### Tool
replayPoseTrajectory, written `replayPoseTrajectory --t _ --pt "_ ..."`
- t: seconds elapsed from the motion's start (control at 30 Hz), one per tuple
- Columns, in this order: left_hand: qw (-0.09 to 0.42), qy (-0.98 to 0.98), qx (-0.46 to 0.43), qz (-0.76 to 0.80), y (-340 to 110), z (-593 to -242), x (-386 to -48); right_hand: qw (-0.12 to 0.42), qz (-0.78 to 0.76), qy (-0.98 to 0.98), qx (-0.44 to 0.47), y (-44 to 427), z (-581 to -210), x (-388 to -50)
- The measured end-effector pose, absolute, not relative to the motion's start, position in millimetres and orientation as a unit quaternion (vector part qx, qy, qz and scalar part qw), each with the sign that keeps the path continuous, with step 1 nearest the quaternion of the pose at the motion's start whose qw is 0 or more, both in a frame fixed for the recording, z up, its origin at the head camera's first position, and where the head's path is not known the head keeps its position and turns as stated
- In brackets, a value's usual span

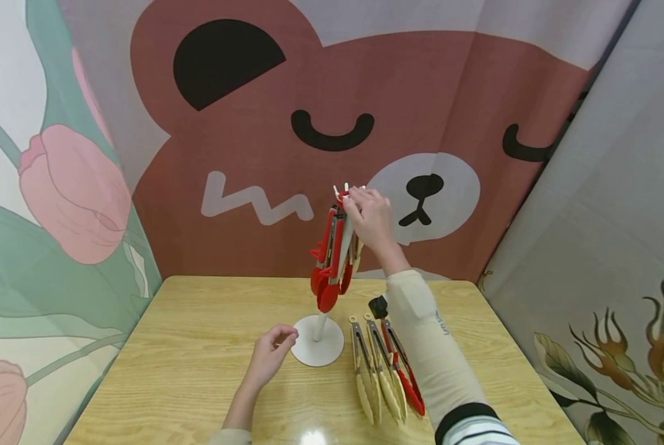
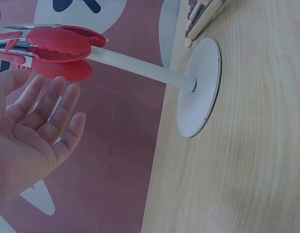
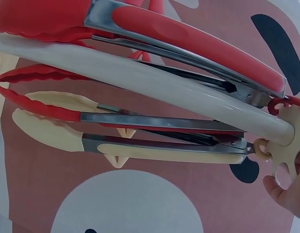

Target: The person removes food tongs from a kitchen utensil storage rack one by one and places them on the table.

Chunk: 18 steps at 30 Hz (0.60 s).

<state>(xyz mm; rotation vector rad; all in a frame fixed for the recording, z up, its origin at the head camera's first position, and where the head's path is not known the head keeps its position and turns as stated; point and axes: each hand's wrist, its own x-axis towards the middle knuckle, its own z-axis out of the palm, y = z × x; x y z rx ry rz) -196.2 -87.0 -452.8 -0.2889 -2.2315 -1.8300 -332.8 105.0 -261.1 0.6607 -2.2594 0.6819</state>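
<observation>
A white utensil stand (image 1: 319, 330) with a round base holds several hanging kitchen tongs. Red-tipped tongs (image 1: 328, 290) hang in front; tongs with cream tips (image 3: 48, 128) hang beside other red ones in the right wrist view. Up at the stand's hooked top (image 3: 286, 145), my right hand (image 1: 373, 216) holds the edge of the hook plate; most of its fingers lie outside the right wrist view. Low and left of the base, my left hand (image 1: 270, 355) has loosely bent fingers and nothing in it. Its palm (image 2: 24, 145) faces up below the red tips in the left wrist view.
On the wooden table (image 1: 198, 358), two cream-tipped tongs (image 1: 367, 377) and red tongs (image 1: 406, 377) lie right of the base, partly beside my right sleeve. A black piece (image 1: 378, 306) sits at the red tongs' far end. A bear-print curtain (image 1: 243, 247) hangs behind.
</observation>
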Motion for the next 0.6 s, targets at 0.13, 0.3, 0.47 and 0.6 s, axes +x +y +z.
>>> replayPoseTrajectory --t 0.13,0.3,0.47,0.6 --pt "0.118 -0.764 -0.091 -0.627 -88 -468 -204 0.345 0.27 -0.863 0.251 105 -262 -334" --pt "0.129 -0.762 -0.097 -0.627 -89 -477 -207 0.352 0.276 -0.859 0.25 104 -263 -334" --pt "0.119 -0.762 -0.09 -0.631 -89 -476 -205 0.349 0.278 -0.859 0.251 104 -263 -332" --pt "0.114 -0.763 -0.088 -0.63 -89 -475 -205 0.337 0.28 -0.863 0.251 104 -261 -332"
